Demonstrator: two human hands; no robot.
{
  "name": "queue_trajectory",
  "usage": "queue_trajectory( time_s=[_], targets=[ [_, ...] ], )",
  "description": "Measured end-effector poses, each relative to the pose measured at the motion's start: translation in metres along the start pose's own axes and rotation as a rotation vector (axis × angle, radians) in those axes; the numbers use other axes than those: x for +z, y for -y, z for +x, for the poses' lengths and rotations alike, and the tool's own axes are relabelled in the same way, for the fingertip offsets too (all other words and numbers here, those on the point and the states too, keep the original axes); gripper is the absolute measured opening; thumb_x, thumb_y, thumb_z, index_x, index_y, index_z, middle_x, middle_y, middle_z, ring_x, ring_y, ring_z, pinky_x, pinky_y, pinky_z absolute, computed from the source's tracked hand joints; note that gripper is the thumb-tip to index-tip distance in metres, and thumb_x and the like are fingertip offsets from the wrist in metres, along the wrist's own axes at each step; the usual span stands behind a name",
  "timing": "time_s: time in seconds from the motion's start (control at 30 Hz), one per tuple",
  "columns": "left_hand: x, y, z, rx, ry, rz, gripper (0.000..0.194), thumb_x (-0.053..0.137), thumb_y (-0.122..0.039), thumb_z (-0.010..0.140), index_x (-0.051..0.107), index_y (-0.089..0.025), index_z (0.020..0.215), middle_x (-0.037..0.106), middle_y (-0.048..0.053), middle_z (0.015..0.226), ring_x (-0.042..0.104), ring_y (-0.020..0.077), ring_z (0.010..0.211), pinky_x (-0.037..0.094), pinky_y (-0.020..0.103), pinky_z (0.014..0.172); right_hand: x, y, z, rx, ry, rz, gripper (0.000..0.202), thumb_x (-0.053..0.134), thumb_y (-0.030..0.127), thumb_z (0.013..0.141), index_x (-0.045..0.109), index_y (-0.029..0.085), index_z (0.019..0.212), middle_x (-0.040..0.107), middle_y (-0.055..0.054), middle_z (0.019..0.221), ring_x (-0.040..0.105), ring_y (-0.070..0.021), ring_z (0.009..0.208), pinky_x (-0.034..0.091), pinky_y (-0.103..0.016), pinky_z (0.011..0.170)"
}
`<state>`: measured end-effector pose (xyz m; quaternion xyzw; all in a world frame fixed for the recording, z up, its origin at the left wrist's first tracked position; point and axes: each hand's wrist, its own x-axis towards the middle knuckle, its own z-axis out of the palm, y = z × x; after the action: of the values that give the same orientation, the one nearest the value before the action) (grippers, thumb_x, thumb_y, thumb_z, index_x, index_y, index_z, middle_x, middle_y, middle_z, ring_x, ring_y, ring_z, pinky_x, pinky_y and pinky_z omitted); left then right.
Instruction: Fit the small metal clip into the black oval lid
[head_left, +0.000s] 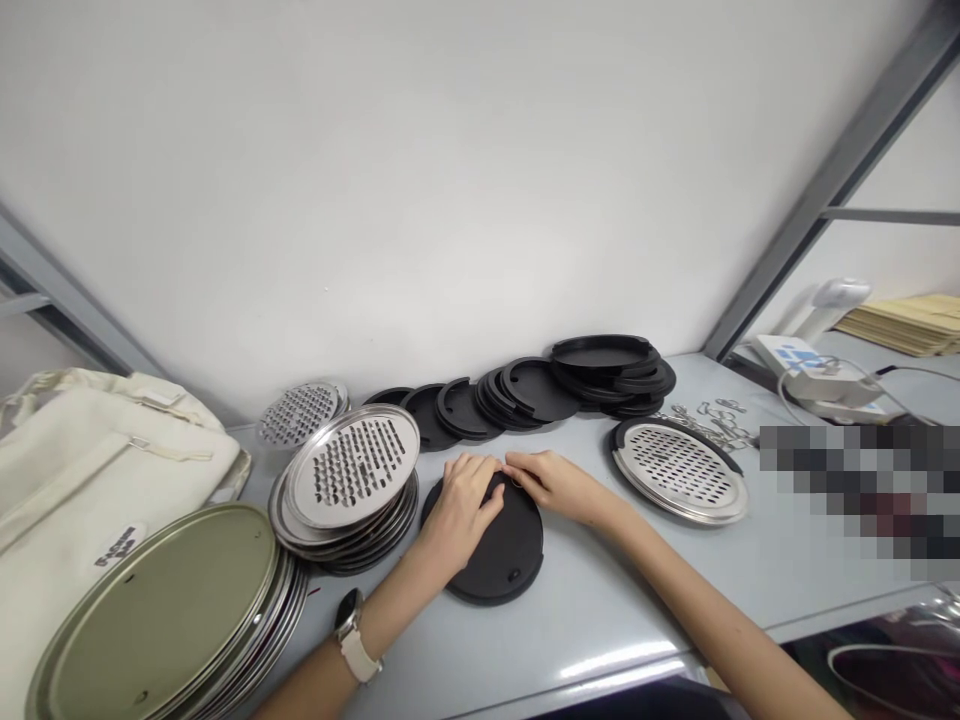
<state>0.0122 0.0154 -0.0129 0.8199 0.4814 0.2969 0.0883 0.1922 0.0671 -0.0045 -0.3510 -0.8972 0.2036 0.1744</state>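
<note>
A round black plastic disc (501, 560) lies on the table in front of me, with a small dark knob or hole near its lower edge. My left hand (469, 505) rests over its upper left part, fingers bent together at the far rim and thumb on top. At that same rim my right hand (544, 480) has thumb and forefinger pinched, touching my left fingertips. Whatever the pinch holds is hidden. To the left stands a stack of round metal grater plates (356, 472). A grater plate in a black rim (679, 468) lies to the right.
Black discs (540, 390) with raised rims lie along the wall. Small metal chains (712, 425) sit at the right. Green oval plates (165, 610) are stacked front left beside a cream bag (112, 450). Beyond the metal post (810, 215) is a white device with a cable (810, 370).
</note>
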Motion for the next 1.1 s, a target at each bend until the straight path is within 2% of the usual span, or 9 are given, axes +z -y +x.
queue_trajectory(
  time_s=[0.43, 0.6, 0.77, 1.0, 1.1],
  targets=[
    [0.0011, -0.0007, -0.0007, -0.017, -0.016, 0.023, 0.014, 0.051, -0.016, 0.088, 0.052, -0.02, 0.101, 0.058, 0.003, 0.097, 0.052, 0.0214, 0.096, 0.039, 0.038, 0.087, -0.0026, 0.0019, -0.0013, -0.01, -0.023, 0.032, 0.028, 0.035, 0.027, 0.096, 0.043, 0.02, 0.07, 0.042, 0.004, 0.058, 0.037, -0.0102, 0.053, 0.03, -0.02, 0.054],
    [0.0013, -0.0001, -0.0003, -0.012, -0.041, 0.02, 0.024, 0.054, -0.015, 0.086, 0.051, -0.02, 0.109, 0.059, 0.003, 0.102, 0.052, 0.0207, 0.099, 0.039, 0.037, 0.088, -0.003, 0.0009, -0.0012, -0.018, -0.036, 0.033, 0.028, 0.035, 0.028, 0.095, 0.045, 0.02, 0.07, 0.042, 0.004, 0.057, 0.037, -0.0105, 0.052, 0.031, -0.021, 0.054],
    [-0.0004, -0.0013, -0.0006, -0.01, -0.014, 0.01, 0.015, 0.052, -0.017, 0.088, 0.053, -0.02, 0.103, 0.059, 0.003, 0.099, 0.053, 0.0214, 0.097, 0.038, 0.038, 0.087, -0.0049, 0.0028, -0.0017, -0.007, -0.035, 0.031, 0.028, 0.035, 0.028, 0.095, 0.043, 0.019, 0.07, 0.043, 0.004, 0.059, 0.038, -0.0101, 0.054, 0.03, -0.021, 0.055],
    [-0.0008, -0.0027, -0.001, -0.007, -0.024, 0.039, 0.015, 0.054, -0.017, 0.088, 0.052, -0.02, 0.103, 0.06, 0.002, 0.099, 0.053, 0.02, 0.097, 0.037, 0.038, 0.088, -0.0047, 0.0027, -0.003, 0.001, -0.05, 0.038, 0.028, 0.034, 0.028, 0.096, 0.038, 0.02, 0.069, 0.042, 0.004, 0.06, 0.037, -0.01, 0.054, 0.028, -0.021, 0.055],
    [-0.0005, -0.0031, -0.0012, -0.003, -0.026, 0.066, 0.018, 0.054, -0.017, 0.087, 0.052, -0.02, 0.105, 0.057, 0.003, 0.109, 0.051, 0.0203, 0.103, 0.036, 0.038, 0.09, -0.005, 0.0024, -0.0025, 0.001, -0.064, 0.033, 0.028, 0.034, 0.028, 0.096, 0.038, 0.02, 0.069, 0.041, 0.004, 0.06, 0.036, -0.0099, 0.054, 0.027, -0.021, 0.054]
  ],
)
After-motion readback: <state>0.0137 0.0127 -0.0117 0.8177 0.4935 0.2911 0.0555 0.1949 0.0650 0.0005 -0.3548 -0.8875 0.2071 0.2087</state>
